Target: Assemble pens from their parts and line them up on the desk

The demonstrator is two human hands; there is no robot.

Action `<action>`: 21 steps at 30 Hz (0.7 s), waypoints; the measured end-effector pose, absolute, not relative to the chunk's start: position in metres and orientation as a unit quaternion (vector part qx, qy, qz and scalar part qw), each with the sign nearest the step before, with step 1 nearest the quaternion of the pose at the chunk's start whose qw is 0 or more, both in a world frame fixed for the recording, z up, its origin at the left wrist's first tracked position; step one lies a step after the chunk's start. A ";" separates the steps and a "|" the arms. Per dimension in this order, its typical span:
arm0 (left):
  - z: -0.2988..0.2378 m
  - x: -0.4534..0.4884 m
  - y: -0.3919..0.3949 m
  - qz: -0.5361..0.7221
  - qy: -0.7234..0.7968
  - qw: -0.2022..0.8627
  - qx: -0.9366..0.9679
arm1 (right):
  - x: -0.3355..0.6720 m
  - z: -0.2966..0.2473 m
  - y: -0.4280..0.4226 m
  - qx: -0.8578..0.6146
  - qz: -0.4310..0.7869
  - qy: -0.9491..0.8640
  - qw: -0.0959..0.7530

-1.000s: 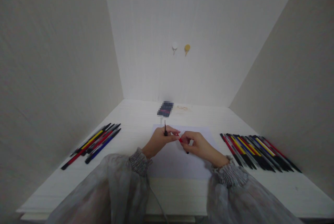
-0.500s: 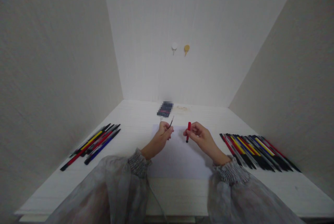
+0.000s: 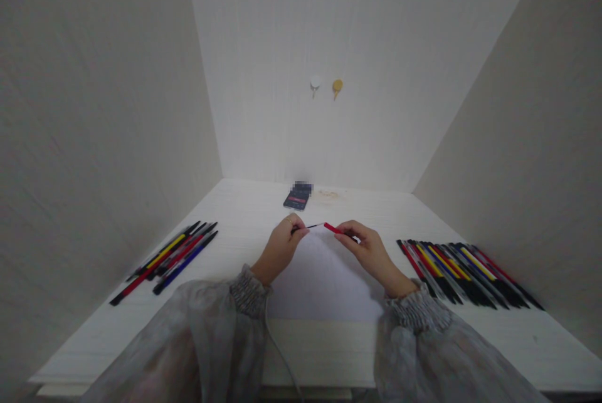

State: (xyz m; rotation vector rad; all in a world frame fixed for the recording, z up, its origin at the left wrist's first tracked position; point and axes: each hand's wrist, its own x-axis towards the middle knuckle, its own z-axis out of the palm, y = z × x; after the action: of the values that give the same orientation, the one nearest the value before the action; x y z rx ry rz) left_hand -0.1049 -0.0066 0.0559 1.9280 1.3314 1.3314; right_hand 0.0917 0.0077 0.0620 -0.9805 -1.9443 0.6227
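Observation:
Above a white sheet of paper (image 3: 324, 287), my left hand (image 3: 281, 246) pinches a thin pen refill (image 3: 312, 226), dark with a pale, slender tip pointing right. Facing it, my right hand (image 3: 365, 247) grips a red pen barrel (image 3: 332, 228) between thumb and fingers, tilted with its red end toward the refill. A dark end of the barrel shows past the thumb. The refill's tip is at or very near the barrel's end; whether it is inside I cannot tell.
Several pens (image 3: 172, 259) lie in a loose bunch on the left. A long row of pens (image 3: 463, 271) lies on the right. A phone (image 3: 296, 199) rests behind the hands. A cable (image 3: 285, 356) runs over the front edge. Walls enclose three sides.
The red barrel has swung from upright to lying slanted, its end now toward the left hand. The refill has tipped from pointing up to pointing right, bringing the two together.

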 end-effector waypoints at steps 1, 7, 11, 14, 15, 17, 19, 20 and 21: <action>0.056 -0.105 -0.006 0.478 0.481 0.213 0.703 | 0.092 0.062 0.008 -0.395 0.246 -0.778 0.422; 0.056 -0.108 -0.005 0.443 0.490 0.124 0.740 | 0.095 0.062 0.009 -0.392 0.185 -0.799 0.418; 0.052 -0.108 -0.003 0.420 0.483 0.090 0.763 | 0.094 0.058 0.010 -0.376 0.162 -0.818 0.404; 0.048 -0.106 -0.003 0.426 0.479 0.118 0.759 | 0.093 0.055 0.010 -0.368 0.144 -0.834 0.385; 0.047 -0.105 -0.004 0.428 0.479 0.134 0.755 | 0.092 0.055 0.010 -0.366 0.137 -0.839 0.379; 0.046 -0.104 -0.005 0.432 0.480 0.161 0.746 | 0.092 0.055 0.009 -0.364 0.125 -0.846 0.368; 0.046 -0.103 -0.006 0.436 0.478 0.171 0.743 | 0.091 0.055 0.009 -0.360 0.116 -0.853 0.359; 0.046 -0.103 -0.006 0.439 0.476 0.170 0.743 | 0.091 0.055 0.008 -0.358 0.112 -0.857 0.352; 0.046 -0.103 -0.006 0.442 0.473 0.166 0.744 | 0.091 0.056 0.008 -0.358 0.108 -0.861 0.344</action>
State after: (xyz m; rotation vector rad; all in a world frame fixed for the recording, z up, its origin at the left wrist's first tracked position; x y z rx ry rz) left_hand -0.1030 -0.0060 0.0462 2.1175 1.3474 1.2576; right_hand 0.0905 0.0076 0.0557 -0.9299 -2.2365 0.2800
